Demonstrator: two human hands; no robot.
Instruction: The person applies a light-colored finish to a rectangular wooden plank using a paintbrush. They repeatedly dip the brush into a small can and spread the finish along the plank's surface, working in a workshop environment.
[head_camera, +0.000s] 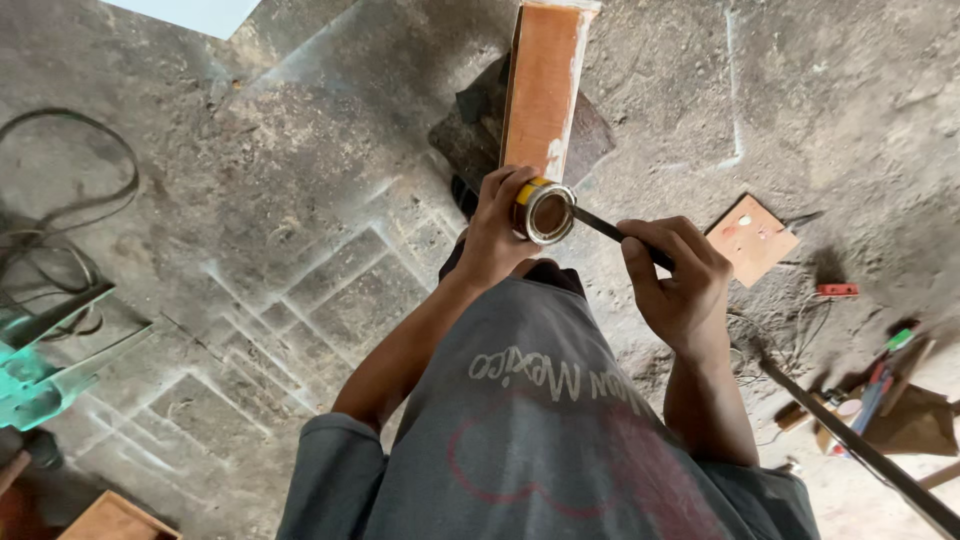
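L hand (497, 232) grips small yellow tin (543, 210), open mouth up, frame ctr. R hand (678, 275) at 3 o'clock of tin, fist closed on dark stick (598, 225), tip touching tin rim. Wood plank (543, 85) at 12.

Small round yellow tin (543, 210), open, brownish inside, tilted sideways, thin dark tool (608, 229) poking at its rim
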